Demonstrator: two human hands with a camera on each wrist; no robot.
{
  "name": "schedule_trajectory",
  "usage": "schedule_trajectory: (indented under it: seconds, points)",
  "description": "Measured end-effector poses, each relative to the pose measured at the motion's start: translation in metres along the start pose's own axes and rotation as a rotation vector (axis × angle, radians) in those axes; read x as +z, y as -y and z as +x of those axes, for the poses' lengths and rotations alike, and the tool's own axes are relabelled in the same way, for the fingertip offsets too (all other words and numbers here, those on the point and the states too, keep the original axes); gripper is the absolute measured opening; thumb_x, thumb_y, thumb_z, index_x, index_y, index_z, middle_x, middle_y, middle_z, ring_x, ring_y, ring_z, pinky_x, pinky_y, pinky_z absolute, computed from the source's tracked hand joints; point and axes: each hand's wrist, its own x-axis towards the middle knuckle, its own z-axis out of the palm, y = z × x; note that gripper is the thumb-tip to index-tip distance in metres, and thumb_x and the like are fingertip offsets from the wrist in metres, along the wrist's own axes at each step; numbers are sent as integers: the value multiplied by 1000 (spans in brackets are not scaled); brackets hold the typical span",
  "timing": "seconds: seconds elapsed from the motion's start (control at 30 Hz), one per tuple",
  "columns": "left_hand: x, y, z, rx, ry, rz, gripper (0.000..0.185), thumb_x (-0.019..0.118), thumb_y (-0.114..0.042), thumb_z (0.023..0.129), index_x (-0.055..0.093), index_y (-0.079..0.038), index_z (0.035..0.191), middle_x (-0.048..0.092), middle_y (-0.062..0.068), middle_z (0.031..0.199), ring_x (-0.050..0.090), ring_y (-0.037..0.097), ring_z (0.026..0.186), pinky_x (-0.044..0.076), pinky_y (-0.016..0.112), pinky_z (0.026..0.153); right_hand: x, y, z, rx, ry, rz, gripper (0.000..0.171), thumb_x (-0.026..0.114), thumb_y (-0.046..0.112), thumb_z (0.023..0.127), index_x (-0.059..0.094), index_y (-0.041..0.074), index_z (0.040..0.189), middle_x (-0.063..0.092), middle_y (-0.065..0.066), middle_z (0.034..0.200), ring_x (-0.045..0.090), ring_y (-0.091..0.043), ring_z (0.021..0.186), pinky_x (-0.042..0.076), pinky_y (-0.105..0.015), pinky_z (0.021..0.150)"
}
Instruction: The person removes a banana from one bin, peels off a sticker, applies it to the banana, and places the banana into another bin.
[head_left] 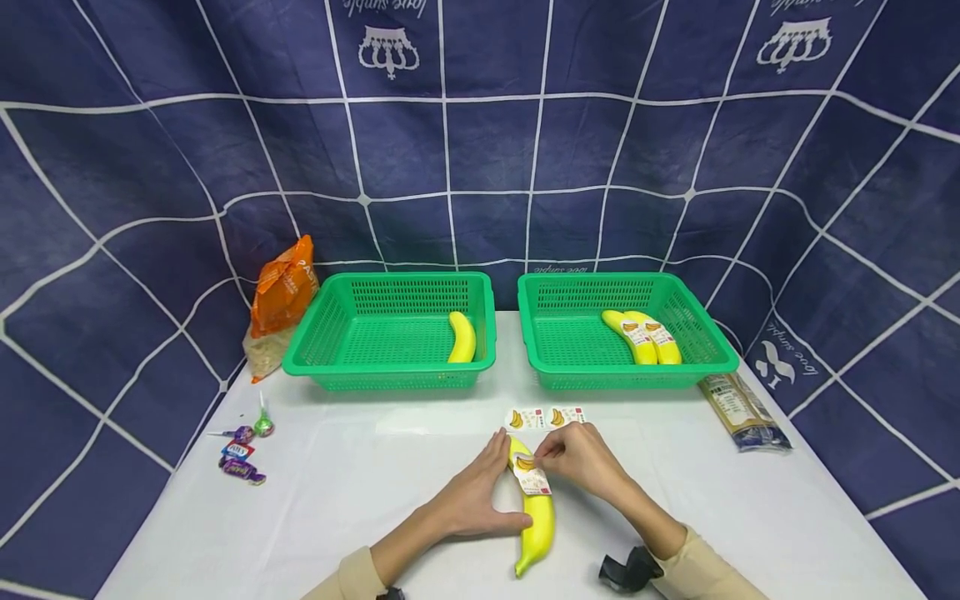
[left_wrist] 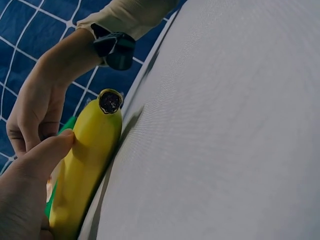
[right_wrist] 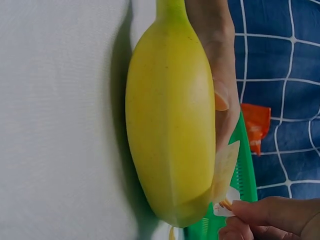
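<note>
A yellow banana lies lengthwise on the white table, its stem end towards me. My left hand rests along its left side, fingers stretched to the far end and thumb touching the peel. On the banana's upper part sits a white sticker with a banana picture. My right hand pinches the sticker's far edge between thumb and fingertips. In the right wrist view, part of the sticker stands away from the peel. Just beyond the banana, two more stickers lie on a backing strip.
A left green basket holds one banana; a right green basket holds two stickered bananas. Several candies lie at the left. An orange bag stands beside the left basket, a clear-and-gold packet near the right one.
</note>
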Motion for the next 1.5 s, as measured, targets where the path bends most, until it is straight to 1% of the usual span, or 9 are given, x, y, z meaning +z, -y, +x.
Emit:
schedule_trajectory:
  seconds: [0.27, 0.4, 0.6, 0.77, 0.93, 1.1, 1.23, 1.33, 1.5]
  points:
    - [0, -1, 3, -15, -1, 1, 111, 50, -79, 81, 13, -7, 156, 4, 7, 166, 11, 24, 153, 26, 45, 121, 4, -5, 1, 38, -2, 12, 10, 79, 8, 75, 75, 15, 68, 69, 9, 62, 56, 1, 57, 47, -16, 53]
    - [0, -3, 6, -34, -11, -22, 103, 44, -76, 86, 14, -8, 156, 4, 5, 166, 10, 23, 153, 23, 44, 122, 7, -9, 3, 58, -15, 21, 10, 80, 12, 75, 75, 16, 68, 69, 9, 62, 58, 1, 58, 47, -17, 54]
    - [3, -6, 8, -39, -64, -63, 87, 32, -66, 97, 16, -5, 155, 8, 9, 165, 10, 22, 153, 18, 45, 123, 11, -14, 4, 134, 4, 83, 8, 80, 12, 76, 75, 14, 70, 70, 6, 64, 58, -4, 58, 47, -19, 52]
    - [6, -10, 9, -46, -92, -77, 83, 29, -63, 99, 18, -3, 155, 9, 10, 164, 11, 22, 153, 17, 47, 123, 13, -19, 3, 167, 15, 113, 8, 81, 15, 76, 75, 12, 72, 70, 4, 65, 58, -5, 58, 47, -20, 50]
    - [6, -12, 9, -59, -96, -68, 88, 37, -65, 96, 18, -2, 155, 10, 12, 164, 13, 24, 152, 18, 47, 123, 12, -22, 0, 139, 40, 123, 14, 83, 22, 75, 76, 10, 79, 71, 4, 70, 59, -5, 61, 48, -19, 54]
    - [7, -11, 9, -40, -101, -53, 94, 47, -65, 92, 18, -1, 155, 12, 13, 164, 14, 25, 152, 20, 47, 123, 7, -24, -7, 93, 133, 153, 29, 85, 25, 73, 76, 4, 91, 71, 4, 72, 59, -5, 63, 49, -18, 55]
    - [8, -11, 10, -38, -103, -39, 98, 46, -69, 90, 19, -1, 154, 12, 13, 164, 15, 26, 152, 21, 47, 123, 4, -27, -10, 40, 200, 155, 42, 88, 27, 69, 75, 1, 100, 71, 3, 75, 60, -4, 64, 50, -17, 57]
    - [9, -10, 10, -46, -87, -46, 99, 46, -70, 90, 17, -2, 155, 10, 12, 164, 13, 25, 152, 20, 46, 123, 3, -29, -12, 26, 240, 169, 50, 90, 25, 65, 73, -1, 105, 71, 1, 79, 61, -6, 68, 52, -17, 60]
    - [8, -9, 10, -49, -64, -47, 97, 47, -68, 90, 16, -2, 155, 8, 11, 164, 11, 24, 153, 19, 45, 123, 2, -28, -15, 9, 266, 127, 57, 89, 25, 65, 71, -4, 111, 74, -5, 88, 59, -5, 72, 51, -18, 62]
